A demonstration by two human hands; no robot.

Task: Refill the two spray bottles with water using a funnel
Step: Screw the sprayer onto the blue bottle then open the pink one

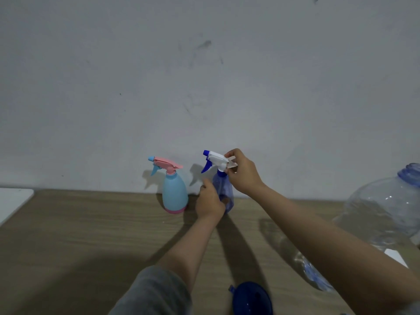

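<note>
Two spray bottles stand upright at the far edge of the wooden worktop (91, 235), against the wall (204, 76). The light blue spray bottle (174, 192), fitted with a pink trigger head, stands untouched just left of the translucent blue spray bottle (227, 194). The left hand (210, 202) grips the body of the translucent blue bottle, fingers curled around it. The right hand (244, 176) pinches the rear of that bottle's white trigger head (217, 159), which sits on the neck. The dark blue funnel (252, 298) lies at the near edge of the worktop, well apart from both bottles. A large clear water jug (381, 214) occupies the right edge.
</note>
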